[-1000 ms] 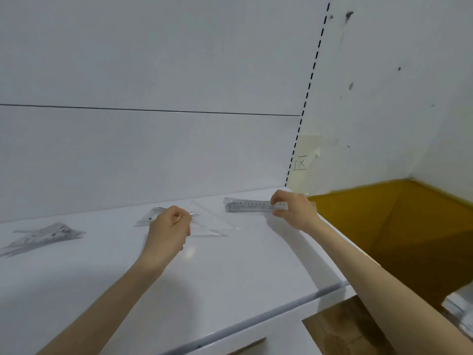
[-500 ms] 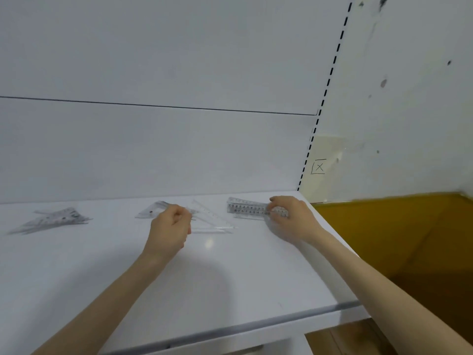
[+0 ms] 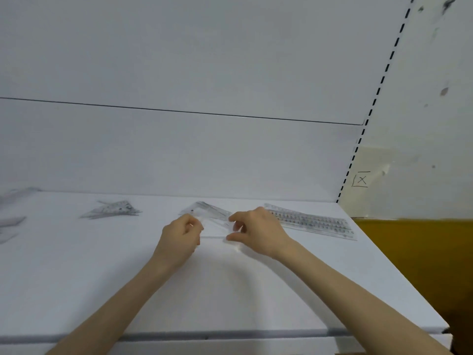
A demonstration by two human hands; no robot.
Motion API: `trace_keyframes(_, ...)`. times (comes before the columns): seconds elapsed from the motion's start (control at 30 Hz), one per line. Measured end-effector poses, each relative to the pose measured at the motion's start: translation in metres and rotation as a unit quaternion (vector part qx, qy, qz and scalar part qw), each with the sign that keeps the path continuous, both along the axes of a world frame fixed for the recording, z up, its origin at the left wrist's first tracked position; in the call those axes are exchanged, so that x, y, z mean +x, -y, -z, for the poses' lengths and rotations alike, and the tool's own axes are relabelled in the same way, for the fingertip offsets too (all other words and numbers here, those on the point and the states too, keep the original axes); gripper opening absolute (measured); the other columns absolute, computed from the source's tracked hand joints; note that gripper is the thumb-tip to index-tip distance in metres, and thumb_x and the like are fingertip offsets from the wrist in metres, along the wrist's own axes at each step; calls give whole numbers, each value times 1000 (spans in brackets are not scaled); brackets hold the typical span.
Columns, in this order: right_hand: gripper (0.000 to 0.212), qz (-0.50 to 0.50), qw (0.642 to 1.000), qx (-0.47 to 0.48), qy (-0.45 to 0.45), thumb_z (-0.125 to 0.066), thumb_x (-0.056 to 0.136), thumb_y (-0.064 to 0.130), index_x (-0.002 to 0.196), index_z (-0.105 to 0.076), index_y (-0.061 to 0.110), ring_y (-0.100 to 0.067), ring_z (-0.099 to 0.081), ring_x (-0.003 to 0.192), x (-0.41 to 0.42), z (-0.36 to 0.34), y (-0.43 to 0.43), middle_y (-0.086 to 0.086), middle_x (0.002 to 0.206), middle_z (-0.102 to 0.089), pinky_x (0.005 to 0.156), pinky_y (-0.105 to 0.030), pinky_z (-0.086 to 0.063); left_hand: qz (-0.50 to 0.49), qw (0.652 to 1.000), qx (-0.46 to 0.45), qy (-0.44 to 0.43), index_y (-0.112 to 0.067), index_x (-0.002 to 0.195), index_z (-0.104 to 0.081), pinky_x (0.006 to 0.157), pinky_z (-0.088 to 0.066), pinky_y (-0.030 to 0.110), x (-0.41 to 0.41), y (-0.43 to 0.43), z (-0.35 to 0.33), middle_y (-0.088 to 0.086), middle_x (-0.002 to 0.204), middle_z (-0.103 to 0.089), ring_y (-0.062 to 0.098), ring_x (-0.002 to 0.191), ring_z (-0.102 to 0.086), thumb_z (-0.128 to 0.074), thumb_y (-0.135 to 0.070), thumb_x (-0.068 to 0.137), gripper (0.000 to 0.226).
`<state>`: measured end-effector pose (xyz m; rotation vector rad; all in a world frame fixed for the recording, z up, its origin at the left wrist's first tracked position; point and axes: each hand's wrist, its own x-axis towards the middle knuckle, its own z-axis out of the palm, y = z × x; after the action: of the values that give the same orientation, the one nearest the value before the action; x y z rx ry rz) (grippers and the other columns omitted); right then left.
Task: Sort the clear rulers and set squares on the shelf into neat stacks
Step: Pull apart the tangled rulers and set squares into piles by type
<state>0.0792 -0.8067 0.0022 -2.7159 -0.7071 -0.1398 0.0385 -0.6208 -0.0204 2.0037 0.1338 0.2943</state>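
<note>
Left hand (image 3: 179,237) and right hand (image 3: 258,231) pinch one clear set square (image 3: 213,213), fingers curled; one ruler stack (image 3: 312,221) lies beside.

Arms stretched forward; left grip (image 3: 181,233) curled, right grip (image 3: 256,231) pinching; both close together

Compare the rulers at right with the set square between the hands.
The rulers are long strips; the set square is triangular. The rulers lie untouched; left hand and right hand hold the set square. The rulers show dark scale marks; the set square looks nearly blank. Both clear.
</note>
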Motion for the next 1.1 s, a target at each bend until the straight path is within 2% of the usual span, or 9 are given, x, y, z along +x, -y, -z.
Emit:
trace_keyframes(0.1,47,34,999,-15,-4,-69,85,41,127,-60,21,-20,-60,108,29,-1,-14,4,111,-70,89,-34,-48,-20,998,64,-1,-6,81,-61,54,-38,27,-10,-27,1,19,70,-63,17,53,-46,-47,-10,90,17)
trace_keyframes(0.23,42,59,998,-19,0,-72,81,38,119,-66,21,-25,-60,107,61,2,-44,-2,112,-67,80,-32,-48,-40,991,124,-2,-12,79,-62,47,-36,15,-25,-61,1,9,69,-63,12,54,-47,-50,-6,89,17)
trace_keyframes(0.37,33,56,998,-25,-26,-72,80,33,109,-71,15,-26,-61,101,73,11,-60,-5,107,-68,76,-31,-47,-48,987,154,5,-10,78,-63,50,-39,13,-36,-85,0,1,63,-60,7,51,-48,-53,-2,88,17)
trace_keyframes(0.57,35,46,998,-8,-50,-70,80,32,109,-70,12,-25,-59,102,76,14,-54,-7,110,-66,83,-37,-52,-62,984,168,13,-11,78,-64,53,-40,14,-47,-97,-3,-1,63,-59,14,56,-50,-54,-2,88,17)
trace_keyframes(0.67,51,48,998,-17,-29,-66,79,33,126,-60,14,-23,-49,118,71,14,-53,-4,127,-55,94,-34,-45,-56,984,169,18,-13,77,-64,51,-39,13,-54,-98,-6,-2,64,-59,10,52,-47,-54,-2,87,18)
trace_keyframes(0.73,58,24,1000,-10,-3,-67,81,34,134,-52,16,-22,-41,126,63,12,-55,-1,136,-48,101,-31,-37,-51,982,178,27,-13,76,-64,52,-38,13,-61,-101,-9,-4,62,-56,6,54,-49,-54,-2,87,19)
trace_keyframes(0.8,58,-16,1000,-7,26,-67,82,34,135,-51,18,-23,-40,126,53,8,-62,0,139,-46,102,-29,-33,-43,981,188,27,-12,77,-64,54,-38,12,-70,-108,-12,-5,63,-56,1,59,-50,-55,-2,87,18)
trace_keyframes(0.93,51,-90,994,-2,60,-66,85,37,132,-54,20,-24,-44,125,23,-2,-98,4,139,-48,101,-31,-33,-36,979,201,19,-18,79,-65,60,-40,11,-90,-138,-14,-7,69,-59,3,63,-53,-54,-5,88,19)
trace_keyframes(1.1,38,-158,986,16,45,-63,87,35,123,-61,23,-17,-48,123,-22,-7,-169,7,134,-53,101,-31,-39,-48,976,210,10,-20,86,-66,61,-40,9,-120,-197,-12,-6,82,-63,7,75,-56,-54,-10,89,16)
